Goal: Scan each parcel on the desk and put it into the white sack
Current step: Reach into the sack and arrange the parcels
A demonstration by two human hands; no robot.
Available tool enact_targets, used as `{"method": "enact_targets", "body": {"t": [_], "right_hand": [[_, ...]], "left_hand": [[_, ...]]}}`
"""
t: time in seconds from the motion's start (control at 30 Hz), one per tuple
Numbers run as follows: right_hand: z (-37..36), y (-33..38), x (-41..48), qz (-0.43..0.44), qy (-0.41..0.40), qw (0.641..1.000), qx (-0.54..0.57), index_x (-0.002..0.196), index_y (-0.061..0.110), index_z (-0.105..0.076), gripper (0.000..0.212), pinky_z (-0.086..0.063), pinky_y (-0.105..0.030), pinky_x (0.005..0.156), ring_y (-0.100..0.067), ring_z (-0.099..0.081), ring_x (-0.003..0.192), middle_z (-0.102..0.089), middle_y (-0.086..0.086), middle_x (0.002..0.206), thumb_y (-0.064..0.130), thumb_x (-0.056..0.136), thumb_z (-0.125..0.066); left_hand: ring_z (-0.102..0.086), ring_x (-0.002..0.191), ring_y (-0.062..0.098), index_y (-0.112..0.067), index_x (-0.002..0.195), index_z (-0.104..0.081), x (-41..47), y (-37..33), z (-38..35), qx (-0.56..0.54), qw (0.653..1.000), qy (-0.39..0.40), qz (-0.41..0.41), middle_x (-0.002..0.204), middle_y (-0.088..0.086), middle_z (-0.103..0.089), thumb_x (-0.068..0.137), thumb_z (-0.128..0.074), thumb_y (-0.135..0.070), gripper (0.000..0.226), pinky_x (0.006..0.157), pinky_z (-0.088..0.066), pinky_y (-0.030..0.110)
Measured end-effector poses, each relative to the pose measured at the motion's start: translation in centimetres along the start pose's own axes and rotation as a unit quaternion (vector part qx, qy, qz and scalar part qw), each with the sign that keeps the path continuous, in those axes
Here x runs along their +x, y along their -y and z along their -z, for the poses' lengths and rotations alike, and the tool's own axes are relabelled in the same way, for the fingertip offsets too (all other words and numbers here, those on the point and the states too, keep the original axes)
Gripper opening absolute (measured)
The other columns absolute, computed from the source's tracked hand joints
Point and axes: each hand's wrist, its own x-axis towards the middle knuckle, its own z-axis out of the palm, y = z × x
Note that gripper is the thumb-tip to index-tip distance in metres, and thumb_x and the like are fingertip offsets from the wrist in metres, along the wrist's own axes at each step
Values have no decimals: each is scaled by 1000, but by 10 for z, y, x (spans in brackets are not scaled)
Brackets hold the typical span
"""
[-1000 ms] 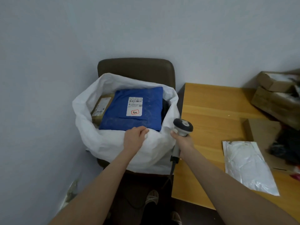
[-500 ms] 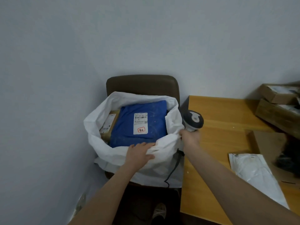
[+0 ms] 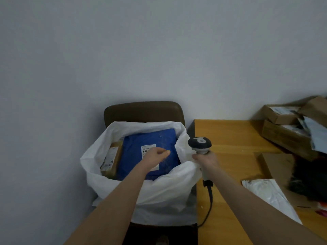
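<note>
Two parcels already lie inside the white sack [image 3: 168,195], which stands on a brown chair [image 3: 144,110] just beside the left edge of the desk [image 3: 230,135]. A blue parcel [image 3: 152,138] lies flat on top with its label up, and a brown box [image 3: 112,156] is wedged on edge against the sack's left wall.

Half a second ago the left hand [image 3: 156,155] gripped the sack's near rim. It has since let go and now hangs over the blue parcel's label, fingers loosely curled and holding nothing; whether it touches the parcel cannot be told. The right hand [image 3: 206,160] stays clamped round the handle of the scanner [image 3: 200,145] at the sack's right rim.

With the rim released, the blue parcel appears to be stowed, so the free hand can probably go for the next one.

The blue parcel looks like a soft plastic mailer, slightly creased and flecked with pale dust, and the hand partly hides its white barcode label.

More work waits on the desk: a silvery mailer [image 3: 265,191] near the front edge and cardboard boxes [image 3: 283,138] at the far right corner.
</note>
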Motion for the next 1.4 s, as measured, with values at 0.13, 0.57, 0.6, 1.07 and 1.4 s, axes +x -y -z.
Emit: {"method": "enact_targets", "body": {"t": [0.13,0.57,0.6,1.07,1.4], "right_hand": [[3,6,25,2,-41,998,-39,79,9,-53,16,-41,-33,65,-23,-51,74,-51,-6,73,9,84,-68],[-77,24,100,-42,-63,985,-155,116,20,-50,55,-44,-31,66,-17,-59,82,-63,0,101,39,74,-80],[-80,21,104,-52,-81,983,-155,112,21,-49,51,-44,-31,65,-16,-58,79,-62,1,96,39,75,-79],[-52,55,79,-36,-109,989,-96,76,11,-54,29,-50,-36,69,-23,-59,74,-61,-8,77,30,80,-76],[-58,-1,44,-82,-13,982,-167,97,1,-54,12,-44,-34,71,-27,-53,86,-52,-15,93,2,87,-60]], "left_hand": [[-50,122,21,-16,138,-46,49,-9,-8,122,992,6,-22,136,4,-52,96,-53,-27,44,102,-41,34],[-44,119,23,-27,127,-52,220,9,77,494,861,-97,-78,127,1,-56,93,-51,-44,38,98,-32,42],[-49,112,22,-28,117,-60,224,10,77,492,861,-101,-81,118,1,-61,95,-49,-41,28,96,-32,41],[-43,124,25,-31,131,-53,193,-21,128,314,928,-173,-101,133,3,-51,95,-52,-31,36,106,-28,47],[-32,135,34,-17,146,-26,55,68,140,291,893,-343,-21,148,15,-33,88,-62,-39,73,110,-27,50]]}}
